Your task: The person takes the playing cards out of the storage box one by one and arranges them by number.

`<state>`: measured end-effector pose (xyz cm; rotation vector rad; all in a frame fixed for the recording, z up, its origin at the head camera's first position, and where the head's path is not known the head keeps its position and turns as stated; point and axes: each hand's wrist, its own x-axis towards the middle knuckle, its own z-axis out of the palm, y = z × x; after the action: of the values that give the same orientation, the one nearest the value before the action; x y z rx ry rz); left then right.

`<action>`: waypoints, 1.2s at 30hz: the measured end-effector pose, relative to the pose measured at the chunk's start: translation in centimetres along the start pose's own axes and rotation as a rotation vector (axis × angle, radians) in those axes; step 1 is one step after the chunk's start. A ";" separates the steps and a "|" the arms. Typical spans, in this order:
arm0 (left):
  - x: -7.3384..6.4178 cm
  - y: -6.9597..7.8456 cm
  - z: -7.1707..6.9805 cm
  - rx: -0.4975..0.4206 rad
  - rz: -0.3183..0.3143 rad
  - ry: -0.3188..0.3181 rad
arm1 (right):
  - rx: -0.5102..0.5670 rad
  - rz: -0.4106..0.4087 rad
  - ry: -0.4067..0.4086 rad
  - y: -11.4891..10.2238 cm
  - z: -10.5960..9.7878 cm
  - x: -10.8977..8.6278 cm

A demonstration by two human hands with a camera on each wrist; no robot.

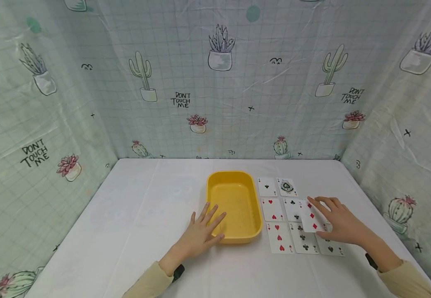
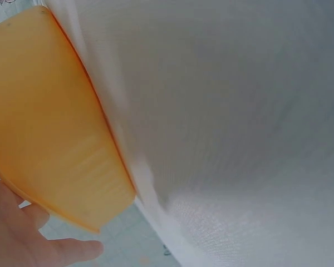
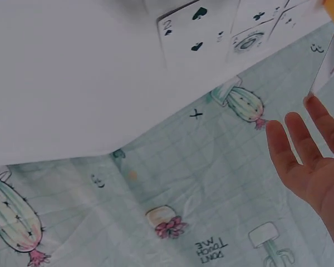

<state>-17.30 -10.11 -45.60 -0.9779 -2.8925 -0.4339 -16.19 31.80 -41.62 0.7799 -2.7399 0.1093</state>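
My right hand (image 1: 340,221) pinches a three of diamonds playing card (image 1: 306,219) between thumb and fingers, raised over the laid-out cards. Under and beside it lie the two of clubs (image 1: 291,210), three of clubs (image 1: 304,244) and three of spades (image 1: 331,248), partly covered. The right wrist view shows a two of spades (image 3: 192,36) on the table; the held card and hand hide it in the head view. My left hand (image 1: 199,236) is spread with straight fingers at the near left rim of a yellow tray (image 1: 237,203), which contains no cards.
Farther left in the card rows lie the two of hearts (image 1: 273,210) and three of hearts (image 1: 280,239). Behind them are the ace of clubs (image 1: 267,187) and ace of spades (image 1: 287,187). A cactus-print curtain (image 1: 237,91) surrounds the white table (image 1: 137,207).
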 end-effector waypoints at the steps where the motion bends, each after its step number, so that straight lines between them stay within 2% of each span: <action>1: 0.0 0.0 0.0 0.000 -0.001 0.000 | 0.003 0.008 0.000 0.2 -0.1 -0.3; 12: -0.3 0.0 0.0 0.003 -0.011 -0.010 | 0.008 0.112 -0.043 3.3 0.4 -3.7; 19: -0.2 -0.1 0.0 0.005 -0.001 -0.003 | 0.041 0.167 -0.099 4.9 0.3 -5.4; 26: 0.0 -0.1 0.1 0.007 0.009 0.002 | 0.065 0.239 -0.212 6.0 0.4 -6.9; 36: 0.0 -0.1 0.1 0.002 0.002 -0.007 | 0.061 0.333 -0.324 6.9 1.1 -8.4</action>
<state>-17.34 -10.17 -45.72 -0.9833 -2.8975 -0.4283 -13.27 41.70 -45.15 0.3732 -3.1687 0.1470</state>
